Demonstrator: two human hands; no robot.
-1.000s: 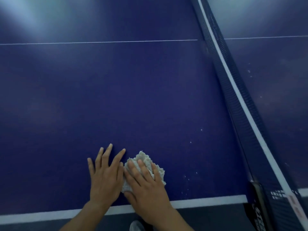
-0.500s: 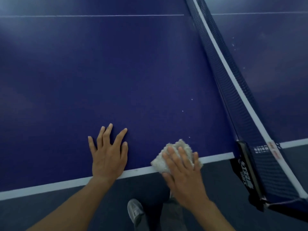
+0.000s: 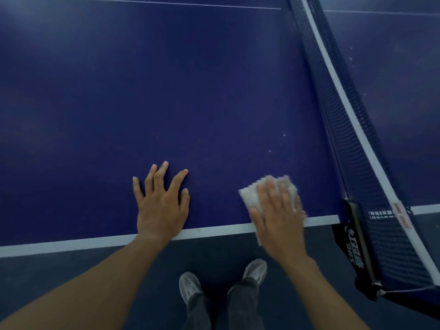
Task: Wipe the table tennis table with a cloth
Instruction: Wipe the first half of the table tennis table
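Cloth (image 3: 248, 196) is being swept rightward, nearer the net (image 3: 357, 139), under the flat right hand (image 3: 278, 215); left hand (image 3: 159, 210) is being kept spread on the tabletop (image 3: 166, 91).

We see the blue table (image 3: 166, 91) with a net (image 3: 345, 110) across it. On it lie a pale cloth (image 3: 251, 195) near the edge, a flat left hand (image 3: 162, 206) and white specks (image 3: 284, 135).

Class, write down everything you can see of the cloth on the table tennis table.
The cloth is a small, whitish rag with a nubbly-looking texture, bunched up and blurred. It lies on the blue table beside the white edge line, short of the net. The right hand presses flat on it, covering most of it.
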